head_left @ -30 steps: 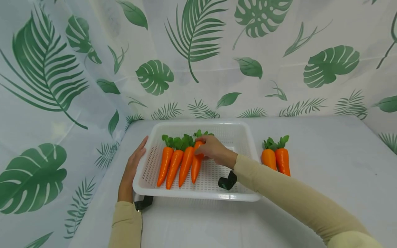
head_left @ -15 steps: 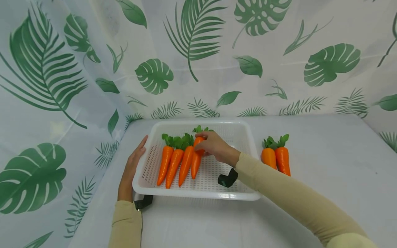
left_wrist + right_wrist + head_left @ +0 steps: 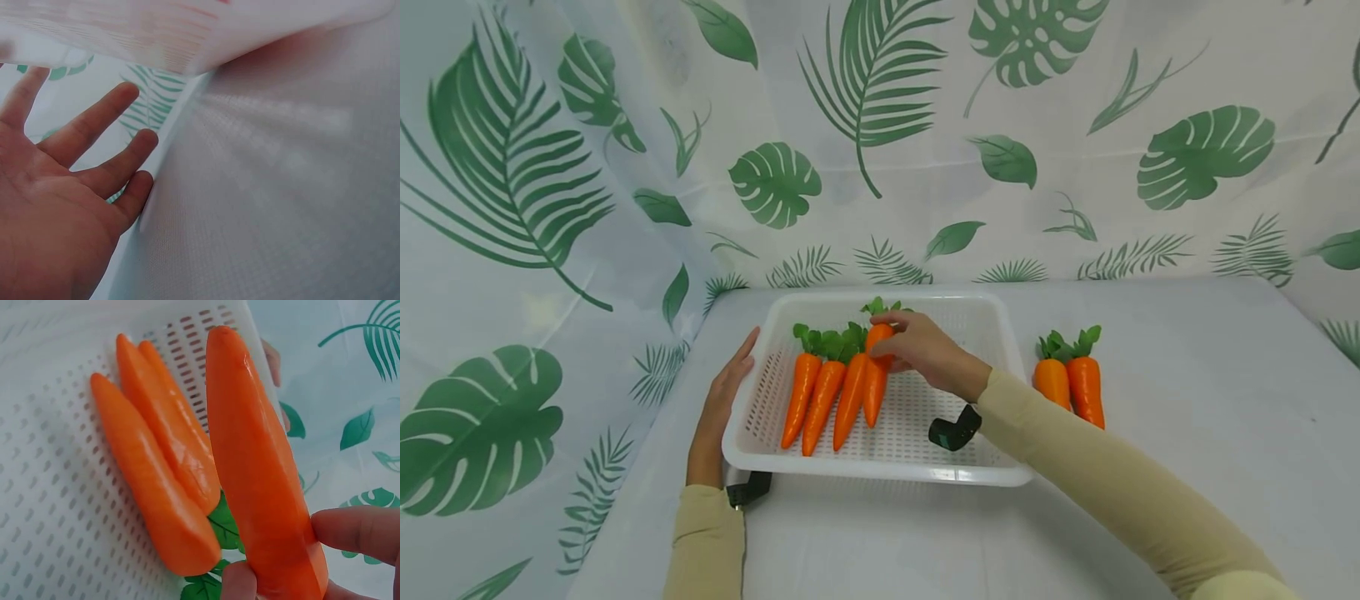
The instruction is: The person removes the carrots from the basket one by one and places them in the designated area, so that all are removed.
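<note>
A white perforated basket (image 3: 880, 473) sits on the table with four orange carrots with green tops lying side by side. My right hand (image 3: 901, 343) pinches the rightmost carrot (image 3: 874, 393) near its leafy top; in the right wrist view that carrot (image 3: 256, 462) is raised above the other three carrots (image 3: 156, 487), and my fingertips (image 3: 356, 534) press on its thick end. The left hand (image 3: 728, 383) lies flat, fingers straight, against the basket's left wall (image 3: 281, 187). Its palm (image 3: 62, 212) holds nothing.
Two more carrots (image 3: 1067, 383) lie on the table just right of the basket. A leaf-printed curtain (image 3: 880, 150) closes off the back and left side. The white tabletop (image 3: 1187, 400) stretches to the right and front.
My right hand has drawn the rightmost carrot a little toward the basket's far side, its tip rising off the mesh. The left hand stays put.
</note>
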Demonstrator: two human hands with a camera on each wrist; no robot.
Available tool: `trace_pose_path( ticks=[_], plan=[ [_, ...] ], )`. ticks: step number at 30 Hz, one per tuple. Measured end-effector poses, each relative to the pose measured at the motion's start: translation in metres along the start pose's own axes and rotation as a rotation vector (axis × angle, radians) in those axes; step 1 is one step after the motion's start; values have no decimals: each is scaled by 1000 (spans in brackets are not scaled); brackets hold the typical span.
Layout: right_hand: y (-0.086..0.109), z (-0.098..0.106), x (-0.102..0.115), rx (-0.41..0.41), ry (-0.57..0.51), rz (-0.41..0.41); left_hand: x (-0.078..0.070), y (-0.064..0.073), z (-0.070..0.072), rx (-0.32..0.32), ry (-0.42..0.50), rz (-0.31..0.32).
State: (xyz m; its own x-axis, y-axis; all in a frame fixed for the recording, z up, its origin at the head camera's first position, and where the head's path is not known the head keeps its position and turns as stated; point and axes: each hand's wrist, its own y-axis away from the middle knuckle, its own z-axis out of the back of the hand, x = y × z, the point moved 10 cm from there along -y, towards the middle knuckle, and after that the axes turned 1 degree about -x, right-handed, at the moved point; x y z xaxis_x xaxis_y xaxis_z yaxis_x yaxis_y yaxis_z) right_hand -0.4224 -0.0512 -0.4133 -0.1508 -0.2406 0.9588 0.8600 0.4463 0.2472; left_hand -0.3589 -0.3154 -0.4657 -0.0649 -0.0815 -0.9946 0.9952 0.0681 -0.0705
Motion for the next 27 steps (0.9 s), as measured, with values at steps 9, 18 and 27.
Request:
trace_pose_path(
  ticks=[9,18,27],
  plan=[
    [3,0,5,23,-48,20,-3,2,-2,-12,-8,16],
    [5,0,10,25,-51,33,-4,3,-2,1,7,1],
    [9,1,14,24,-51,36,-3,2,-2,8,2,2]
  ],
)
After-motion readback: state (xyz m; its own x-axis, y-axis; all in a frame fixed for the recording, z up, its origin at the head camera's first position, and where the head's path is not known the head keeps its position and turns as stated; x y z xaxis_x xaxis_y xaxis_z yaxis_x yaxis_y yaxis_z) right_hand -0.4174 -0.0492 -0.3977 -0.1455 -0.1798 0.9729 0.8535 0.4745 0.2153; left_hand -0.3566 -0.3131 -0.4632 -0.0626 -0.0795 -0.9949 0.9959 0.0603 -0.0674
